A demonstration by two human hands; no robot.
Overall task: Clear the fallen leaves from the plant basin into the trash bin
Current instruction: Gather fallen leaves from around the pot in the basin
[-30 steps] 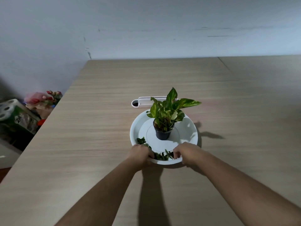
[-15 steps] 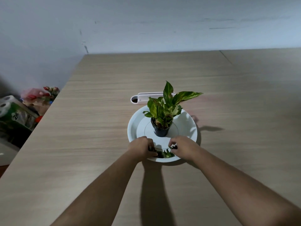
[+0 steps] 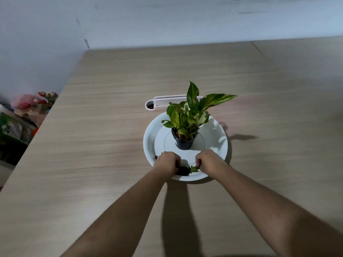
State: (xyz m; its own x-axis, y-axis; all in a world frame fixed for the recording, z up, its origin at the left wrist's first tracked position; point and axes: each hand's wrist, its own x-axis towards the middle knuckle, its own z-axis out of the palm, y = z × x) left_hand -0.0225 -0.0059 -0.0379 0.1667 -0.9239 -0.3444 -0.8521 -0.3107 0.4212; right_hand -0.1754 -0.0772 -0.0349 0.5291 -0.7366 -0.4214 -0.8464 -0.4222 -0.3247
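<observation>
A round white basin [image 3: 219,143] sits on the wooden table with a small black pot [image 3: 183,142] of green variegated leaves at its centre. Fallen leaves [image 3: 194,168] lie in the near part of the basin between my hands. My left hand [image 3: 167,162] is curled over the near left of the basin with dark leaf bits under its fingers. My right hand [image 3: 208,161] is curled at the near right, its fingers closed on the green leaves. A few leaf bits [image 3: 156,156] peek out left of my left hand.
A low white container [image 3: 167,102] with a round hole at its left end lies just behind the basin. Off the table's left edge are pink flowers [image 3: 35,101] and packaged goods [image 3: 13,127]. A grey wall rises behind the table.
Both hands have drawn closer together over the near part of the basin, gathering the leaves into a smaller clump. The camera view has tilted slightly.
</observation>
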